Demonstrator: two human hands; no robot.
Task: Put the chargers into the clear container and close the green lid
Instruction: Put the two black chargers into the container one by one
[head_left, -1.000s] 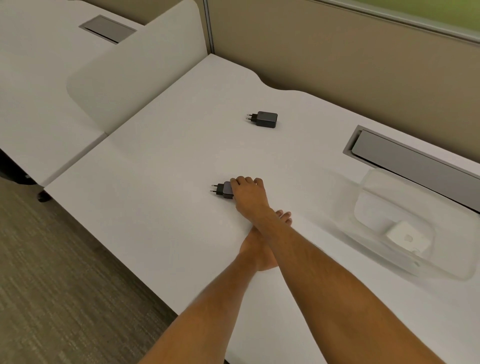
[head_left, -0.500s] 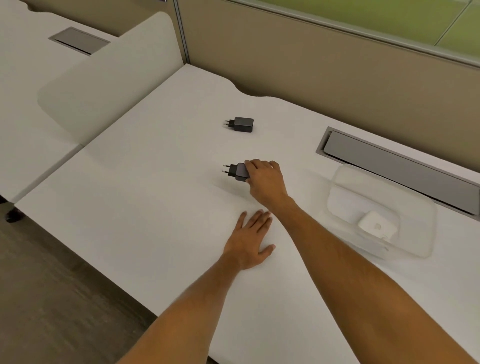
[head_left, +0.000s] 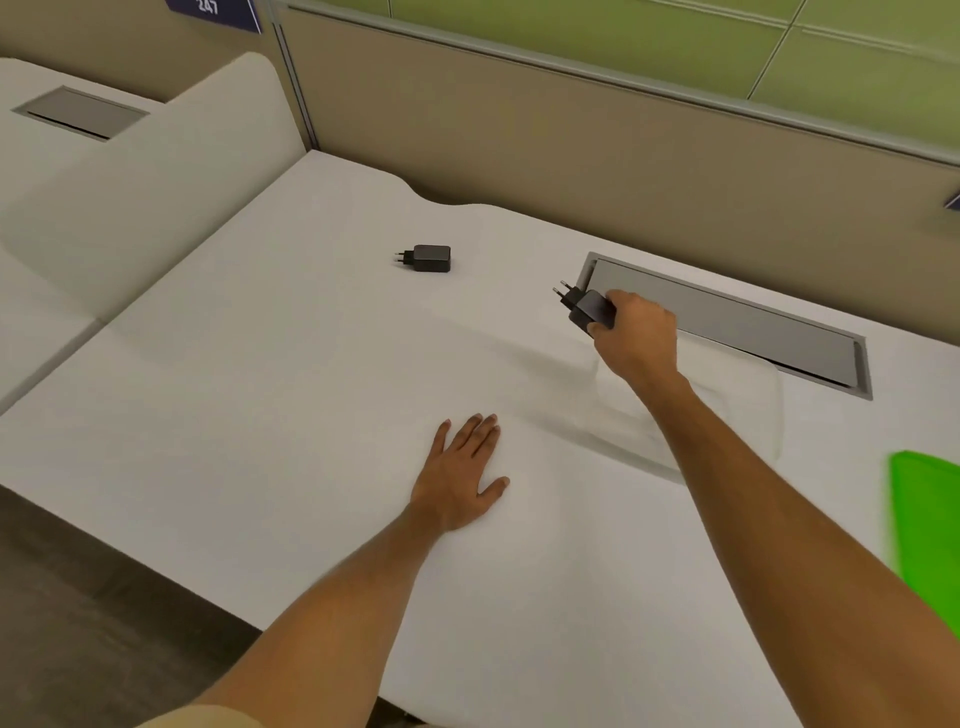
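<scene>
My right hand (head_left: 636, 338) grips a black charger (head_left: 589, 309) in the air, its two prongs pointing up and left, just over the far left corner of the clear container (head_left: 758, 415). My right forearm hides most of the container's inside. A second black charger (head_left: 427, 258) lies on the white desk farther back, prongs to the left. The green lid (head_left: 924, 525) lies flat at the right edge of view, beside the container. My left hand (head_left: 460, 475) rests flat on the desk, fingers together, holding nothing.
A grey cable hatch (head_left: 727, 322) is sunk into the white desk (head_left: 260, 415) just behind the container. A beige partition wall runs along the back. A rounded white divider stands at the left, with another desk beyond it. The floor lies below the near edge.
My right hand has lifted the charger off the desk and carried it right, up to the container. The view has swung right, bringing the green lid into sight. My left hand stays flat.
</scene>
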